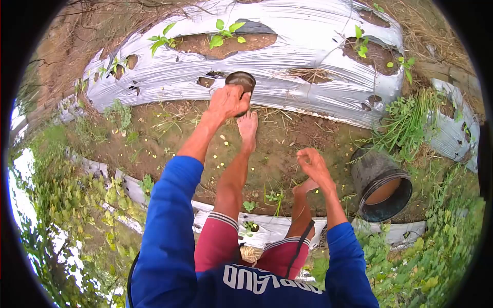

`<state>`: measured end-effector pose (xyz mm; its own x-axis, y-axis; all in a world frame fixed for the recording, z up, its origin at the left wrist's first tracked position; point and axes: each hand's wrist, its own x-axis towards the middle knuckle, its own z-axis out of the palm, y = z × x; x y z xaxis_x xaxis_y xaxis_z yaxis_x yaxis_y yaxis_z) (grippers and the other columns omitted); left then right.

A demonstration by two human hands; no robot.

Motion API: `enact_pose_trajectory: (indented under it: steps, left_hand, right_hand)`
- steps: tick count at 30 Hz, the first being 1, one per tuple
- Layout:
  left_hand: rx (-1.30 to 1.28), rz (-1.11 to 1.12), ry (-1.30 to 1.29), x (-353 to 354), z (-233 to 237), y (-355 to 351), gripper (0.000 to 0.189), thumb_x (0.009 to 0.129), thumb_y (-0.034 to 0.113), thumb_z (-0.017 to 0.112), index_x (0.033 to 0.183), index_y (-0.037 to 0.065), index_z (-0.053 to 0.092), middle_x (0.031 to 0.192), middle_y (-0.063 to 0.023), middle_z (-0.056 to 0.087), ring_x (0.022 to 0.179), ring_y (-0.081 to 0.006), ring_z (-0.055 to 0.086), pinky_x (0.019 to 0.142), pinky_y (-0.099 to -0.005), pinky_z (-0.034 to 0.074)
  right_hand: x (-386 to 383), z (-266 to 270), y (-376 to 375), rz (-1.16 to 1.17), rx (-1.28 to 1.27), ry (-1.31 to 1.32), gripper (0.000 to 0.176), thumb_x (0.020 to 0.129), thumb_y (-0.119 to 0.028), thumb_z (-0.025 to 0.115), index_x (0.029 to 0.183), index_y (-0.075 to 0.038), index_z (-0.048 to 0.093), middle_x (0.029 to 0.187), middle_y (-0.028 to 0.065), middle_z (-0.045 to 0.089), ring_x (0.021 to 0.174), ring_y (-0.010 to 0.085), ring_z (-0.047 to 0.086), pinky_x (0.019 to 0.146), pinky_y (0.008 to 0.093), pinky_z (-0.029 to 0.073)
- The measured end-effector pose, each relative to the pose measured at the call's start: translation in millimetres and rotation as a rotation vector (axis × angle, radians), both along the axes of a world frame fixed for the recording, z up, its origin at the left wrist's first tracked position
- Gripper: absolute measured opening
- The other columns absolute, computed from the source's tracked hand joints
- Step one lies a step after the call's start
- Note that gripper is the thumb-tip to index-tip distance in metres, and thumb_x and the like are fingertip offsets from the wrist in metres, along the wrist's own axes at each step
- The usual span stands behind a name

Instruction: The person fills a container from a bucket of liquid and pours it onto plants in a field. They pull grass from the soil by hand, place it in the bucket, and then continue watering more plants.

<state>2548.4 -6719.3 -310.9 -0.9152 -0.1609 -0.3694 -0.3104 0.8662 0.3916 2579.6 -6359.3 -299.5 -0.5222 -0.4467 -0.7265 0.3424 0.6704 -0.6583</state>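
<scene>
My left hand is closed around the side of a dark round cup, whose mouth faces up toward me. The cup is over the near edge of the silver plastic sheet, just beyond my bare left foot. Over the bare soil strip, my right hand hangs above my other foot with loosely bent fingers and nothing seen in them. To its right stands a black bucket, tilted in view, with brownish liquid inside.
Young green plants grow through holes in the plastic. Cut or pulled weeds are heaped beside the bucket. Another plastic-covered row runs behind my legs, with leafy plants on the left.
</scene>
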Motion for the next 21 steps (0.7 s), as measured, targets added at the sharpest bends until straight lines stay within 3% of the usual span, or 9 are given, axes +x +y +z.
enact_pose_trajectory:
  steps: [4,6,11,14,19,20,21]
  left_hand:
    - [-0.002,0.020,-0.144,-43.5,-28.6,-67.2,0.034,0.083,0.033,0.056,0.075,0.002,0.069,0.079,-0.0258,0.067,0.077,-0.0434,0.066,0.073,-0.0494,0.054]
    - [-0.036,-0.012,-0.300,-59.8,-29.3,-89.7,0.040,0.086,0.039,0.055,0.085,0.001,0.068,0.087,-0.0254,0.067,0.087,-0.0434,0.065,0.081,-0.0487,0.051]
    - [0.018,-0.069,-0.327,-51.7,-21.3,-136.6,0.041,0.086,0.041,0.054,0.086,0.002,0.067,0.085,-0.0242,0.067,0.087,-0.0432,0.064,0.080,-0.0479,0.051]
    - [0.102,-0.053,-0.203,-20.8,-3.8,-163.7,0.037,0.089,0.035,0.056,0.076,0.001,0.060,0.076,-0.0229,0.063,0.079,-0.0429,0.061,0.072,-0.0506,0.047]
    - [0.130,0.085,-0.239,13.9,15.7,-211.5,0.037,0.091,0.034,0.056,0.079,0.000,0.060,0.078,-0.0242,0.063,0.080,-0.0443,0.060,0.072,-0.0511,0.046]
    - [0.122,0.105,-0.275,14.3,14.6,-222.0,0.037,0.090,0.035,0.056,0.080,0.000,0.061,0.080,-0.0250,0.063,0.082,-0.0448,0.060,0.073,-0.0512,0.046]
    - [0.114,0.124,-0.309,13.7,11.1,-232.7,0.037,0.090,0.035,0.056,0.082,0.000,0.062,0.082,-0.0257,0.064,0.084,-0.0453,0.060,0.074,-0.0512,0.046]
  right_hand:
    - [-20.1,-25.2,-102.9,-0.076,-0.066,-0.069,0.027,0.087,-0.022,0.061,0.107,-0.004,0.064,0.106,0.0125,0.064,0.099,0.0250,0.063,0.086,0.0364,0.049]
    - [-41.6,-34.8,-158.3,-0.126,-0.098,-0.120,0.028,0.088,-0.023,0.061,0.105,-0.002,0.064,0.100,0.0115,0.067,0.093,0.0224,0.064,0.084,0.0345,0.049]
    - [-86.4,-59.6,-266.1,-0.182,-0.110,-0.147,0.031,0.088,-0.028,0.061,0.103,-0.001,0.066,0.090,0.0086,0.068,0.083,0.0180,0.062,0.079,0.0320,0.049]
    - [-95.0,-67.5,-302.5,-0.154,-0.160,-0.138,0.032,0.087,-0.030,0.061,0.101,-0.001,0.066,0.086,0.0070,0.066,0.079,0.0155,0.060,0.075,0.0311,0.048]
    - [-78.2,-73.7,-329.3,-0.130,-0.258,-0.292,0.034,0.088,-0.032,0.061,0.100,-0.001,0.064,0.083,0.0039,0.063,0.077,0.0121,0.054,0.073,0.0297,0.045]
    - [-71.4,-73.3,-332.7,-0.108,-0.294,-0.302,0.028,0.093,-0.033,0.057,0.098,-0.005,0.061,0.085,-0.0020,0.055,0.080,0.0073,0.047,0.071,0.0250,0.039]
    - [-65.3,-74.5,-333.9,-0.103,-0.293,-0.303,0.028,0.093,-0.033,0.057,0.098,-0.005,0.061,0.085,-0.0020,0.055,0.080,0.0073,0.047,0.071,0.0250,0.039]
